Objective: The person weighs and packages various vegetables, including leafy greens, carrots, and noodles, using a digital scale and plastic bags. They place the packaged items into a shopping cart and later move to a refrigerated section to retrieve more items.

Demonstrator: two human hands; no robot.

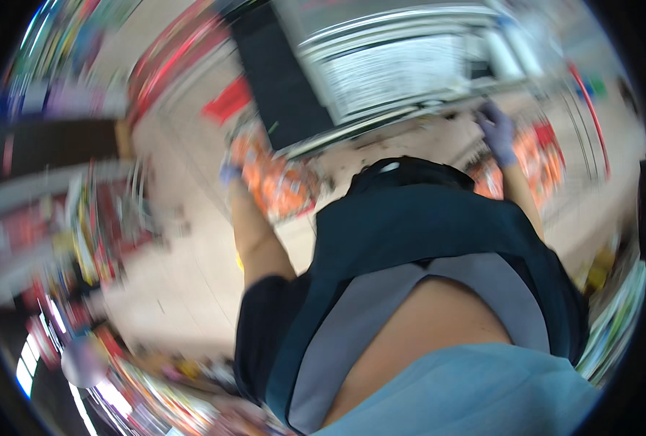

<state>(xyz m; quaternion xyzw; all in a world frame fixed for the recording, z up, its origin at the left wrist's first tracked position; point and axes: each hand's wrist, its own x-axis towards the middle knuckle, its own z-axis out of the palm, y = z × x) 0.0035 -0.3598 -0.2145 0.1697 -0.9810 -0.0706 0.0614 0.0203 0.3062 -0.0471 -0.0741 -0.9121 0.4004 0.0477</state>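
Observation:
My left hand (231, 170), in a purple glove, is low at the left, beside a heap of orange packaged goods (284, 185); blur hides what its fingers hold, if anything. My right hand (497, 131), gloved the same way, hangs near the edge of a pale metal-framed counter (399, 71), with its fingers bent. Below it lies a second heap of orange packages (538, 158) with a red edge. A flat black panel (284, 76) covers the counter's left end.
Blurred shop shelves (99, 229) with mixed goods run along the left. A red rail (590, 117) curves at the right. Behind the left hand stretches a tiled floor (181, 294). More packed goods (617, 310) show at the lower right.

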